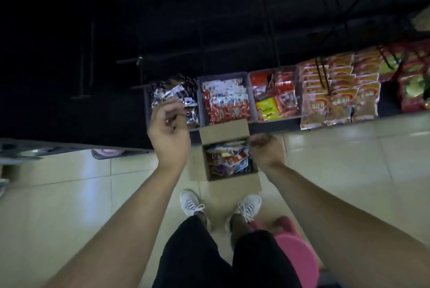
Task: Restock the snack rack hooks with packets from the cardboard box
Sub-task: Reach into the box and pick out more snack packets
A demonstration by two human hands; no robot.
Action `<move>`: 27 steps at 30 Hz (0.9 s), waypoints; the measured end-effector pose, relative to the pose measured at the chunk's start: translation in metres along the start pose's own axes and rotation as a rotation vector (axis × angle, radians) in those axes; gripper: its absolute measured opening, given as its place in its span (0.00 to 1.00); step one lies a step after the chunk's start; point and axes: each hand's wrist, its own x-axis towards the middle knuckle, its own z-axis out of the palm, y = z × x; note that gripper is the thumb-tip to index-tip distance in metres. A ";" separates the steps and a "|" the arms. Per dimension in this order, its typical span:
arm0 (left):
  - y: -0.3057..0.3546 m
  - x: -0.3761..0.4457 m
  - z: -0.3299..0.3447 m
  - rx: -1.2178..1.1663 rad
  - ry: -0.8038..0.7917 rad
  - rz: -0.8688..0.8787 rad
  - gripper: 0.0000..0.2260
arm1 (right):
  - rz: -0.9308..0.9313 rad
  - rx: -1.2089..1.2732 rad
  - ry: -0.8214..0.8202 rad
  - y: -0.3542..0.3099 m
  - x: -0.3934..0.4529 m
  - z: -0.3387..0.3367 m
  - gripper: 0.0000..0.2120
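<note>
Seat: the person sits on a pink stool (pixel 295 255), white shoes (pixel 247 208) planted on the tiled floor (pixel 69 206).
Cardboard box: the cardboard box (pixel 224 133) stands on the floor just beyond the shoes at 12 o'clock, flaps open, with loose packets in the box (pixel 226 159) lying jumbled with no common long axis.
Right hand: the right hand (pixel 266 151) hangs over the box's 3 o'clock rim, fingers curled toward the opening; blur hides whether it holds anything, so I cannot tell.
Left hand: the left hand (pixel 168 132) is raised at 10 o'clock of the box, fingers pinching a silver-and-black packet (pixel 173 98) by its lower edge, in front of the leftmost bin.
Rack: the shelf bins (pixel 224 99) hold red and yellow packets from 12 to 2 o'clock; the dark rack hooks (pixel 130 61) jut out above at 11 o'clock, bare as far as the dim light shows.
Key relation: the hooks lie up and away from the left hand, which is nearer them; the right hand is nearer the box. My guess is the held packet goes up to 11 o'clock.
</note>
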 end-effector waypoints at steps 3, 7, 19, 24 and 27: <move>-0.019 -0.020 0.009 -0.016 -0.193 -0.077 0.16 | 0.070 0.000 -0.001 0.038 -0.001 0.018 0.10; -0.079 -0.043 0.027 0.205 -0.619 -0.279 0.14 | 0.104 -0.027 -0.056 0.084 0.025 0.061 0.11; -0.382 -0.075 0.060 1.116 -1.103 -0.092 0.61 | -0.338 -0.767 -0.152 0.190 0.190 0.221 0.35; -0.433 -0.087 0.076 1.149 -1.224 -0.082 0.70 | -0.324 -1.027 -0.189 0.216 0.245 0.253 0.31; -0.448 -0.094 0.075 1.017 -1.201 -0.094 0.72 | -0.304 -1.156 -0.212 0.222 0.253 0.259 0.34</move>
